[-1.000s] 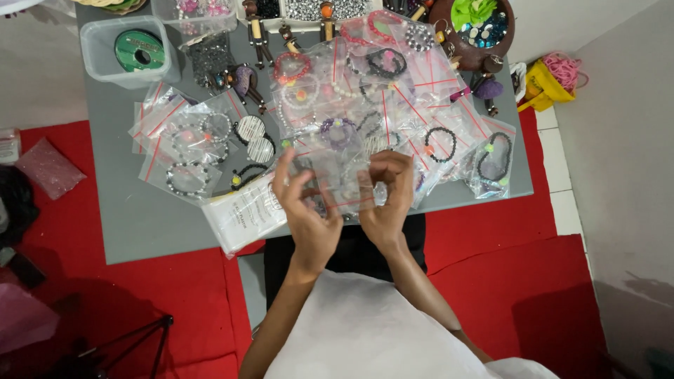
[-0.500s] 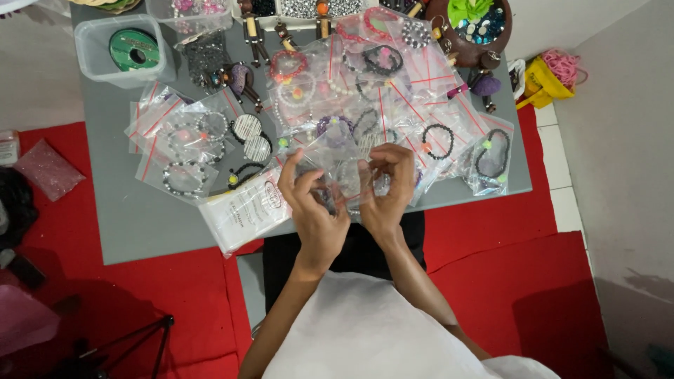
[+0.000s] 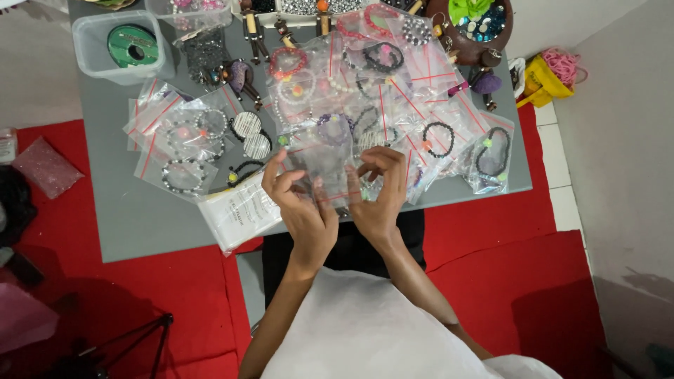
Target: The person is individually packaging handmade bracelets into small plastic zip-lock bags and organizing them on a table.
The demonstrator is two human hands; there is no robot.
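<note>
**A:** Both hands sit a bit further left and slightly higher than a second ago. The left hand (image 3: pixel 303 203) was more spread back then, fingers fanned up; now thumb and fingers pinch the left edge of the clear bag (image 3: pixel 324 172). The right hand (image 3: pixel 379 189) pinches the right edge, fingers curled in. The bag is held up between them, just over the near edge of the grey board (image 3: pixel 140 217), in front of the person's lap.

**B:** What's in the bag?

**A:** Can't tell, it's too see-through and blurry against the pile behind it. You can see a red strip along its lower edge though.

**B:** And the other containers?

**A:** The clear tub (image 3: pixel 119 49) at the far left corner holds a green spool (image 3: pixel 130 45). The brown bowl (image 3: pixel 474 35) at the far right has something bright green and some bluish beads in it. The big heap of bags (image 3: pixel 393 98) behind the hands each hold a bracelet or so: black, red, purple, white. The smaller pile (image 3: pixel 179 144) on the left has pale and dark beaded ones. A white packet (image 3: pixel 239 214) lies just left of the left hand. Nothing on the board has really shifted, only the view is nudged.
</note>
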